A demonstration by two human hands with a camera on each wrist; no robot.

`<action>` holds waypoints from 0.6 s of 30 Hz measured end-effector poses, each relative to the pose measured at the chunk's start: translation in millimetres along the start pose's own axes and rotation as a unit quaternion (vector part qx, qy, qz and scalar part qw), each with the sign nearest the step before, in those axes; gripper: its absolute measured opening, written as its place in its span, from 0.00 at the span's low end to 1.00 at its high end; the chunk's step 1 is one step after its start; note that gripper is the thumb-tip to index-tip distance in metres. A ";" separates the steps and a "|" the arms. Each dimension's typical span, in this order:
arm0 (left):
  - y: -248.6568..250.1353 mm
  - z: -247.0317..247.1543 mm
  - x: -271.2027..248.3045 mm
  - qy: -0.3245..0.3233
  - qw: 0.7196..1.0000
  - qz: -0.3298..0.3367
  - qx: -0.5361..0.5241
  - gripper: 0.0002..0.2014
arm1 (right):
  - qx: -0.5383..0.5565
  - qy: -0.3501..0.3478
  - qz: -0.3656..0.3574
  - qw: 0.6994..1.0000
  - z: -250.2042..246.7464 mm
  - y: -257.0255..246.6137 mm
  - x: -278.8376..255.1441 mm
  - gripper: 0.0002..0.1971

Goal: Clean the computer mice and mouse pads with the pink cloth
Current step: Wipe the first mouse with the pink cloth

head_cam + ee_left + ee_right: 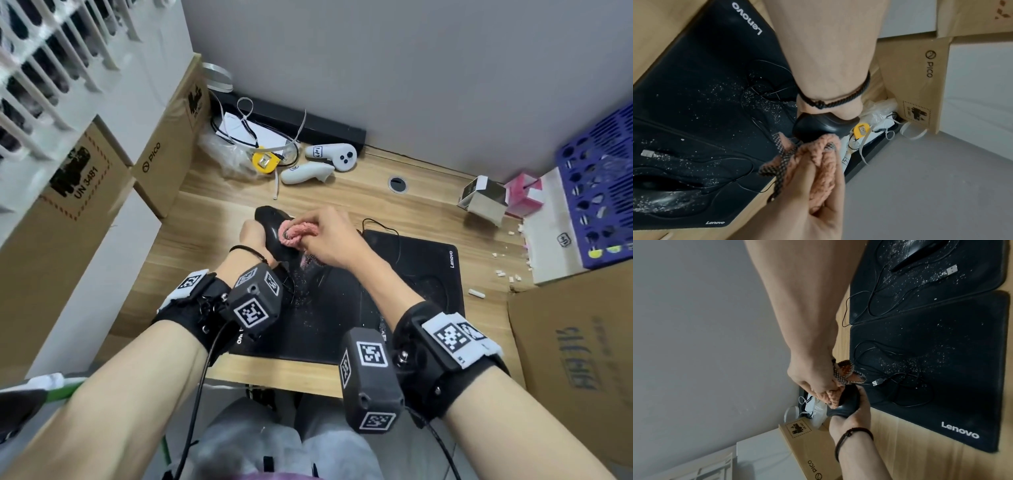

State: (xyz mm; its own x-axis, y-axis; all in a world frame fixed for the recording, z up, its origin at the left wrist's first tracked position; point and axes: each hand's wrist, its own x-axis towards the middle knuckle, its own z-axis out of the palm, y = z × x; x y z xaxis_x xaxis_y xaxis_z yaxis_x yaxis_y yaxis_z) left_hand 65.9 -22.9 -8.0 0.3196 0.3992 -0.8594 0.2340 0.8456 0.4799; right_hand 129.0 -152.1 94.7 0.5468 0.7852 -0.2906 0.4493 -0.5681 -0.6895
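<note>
A glossy black computer mouse (274,233) is lifted off two crumb-speckled black Lenovo mouse pads (941,369), the bunched pink cloth (297,234) pressed against it, while a second black mouse (920,253), seemingly dusty, lies on the farther pad.

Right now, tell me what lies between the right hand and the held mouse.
The pink cloth, bunched in the right hand and pressed on the mouse the left hand holds; clearest in head view.

Two white handheld controllers (325,162) beside a yellow tape measure (264,161), brown PICO cardboard boxes (164,161) at left, blue perforated plastic basket (603,192) at right.
</note>
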 end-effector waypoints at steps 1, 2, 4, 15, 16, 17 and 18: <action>0.8 -0.8 -2.8 -0.004 1.000 -0.011 -0.011 0.13 | 0.001 0.005 0.000 1.000 2.4 1.4 -0.8 0.20; 3.4 2.1 -21.0 -0.024 1.000 -0.011 -0.015 0.13 | 0.011 0.022 0.007 1.000 4.5 2.6 -0.2 0.20; 3.2 8.2 -41.6 -0.108 0.993 -0.001 -0.039 0.15 | 0.056 0.078 0.035 0.995 5.8 6.3 6.0 0.18; 7.5 15.0 -44.5 -0.015 0.998 0.005 -0.056 0.14 | 0.064 0.032 0.010 0.997 0.5 -2.0 -6.1 0.14; 6.3 11.5 -36.3 0.016 0.999 -0.004 -0.050 0.14 | 0.071 0.027 0.011 0.997 2.5 -0.2 -10.2 0.11; 4.5 9.9 -30.1 0.036 0.999 -0.007 -0.038 0.14 | 0.076 0.033 0.009 0.997 4.3 2.8 -12.4 0.10; 3.0 10.0 -28.5 0.031 0.998 -0.012 -0.046 0.14 | 0.075 0.048 0.005 0.996 5.8 7.1 -13.0 0.10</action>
State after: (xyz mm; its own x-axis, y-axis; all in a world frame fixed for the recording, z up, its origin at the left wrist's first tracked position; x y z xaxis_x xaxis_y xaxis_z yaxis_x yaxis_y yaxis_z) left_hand 66.7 -35.3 19.7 0.2567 0.3978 -0.8808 0.1551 0.8826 0.4438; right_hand 121.0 -164.9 89.8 0.6184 0.7490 -0.2378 0.3372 -0.5263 -0.7806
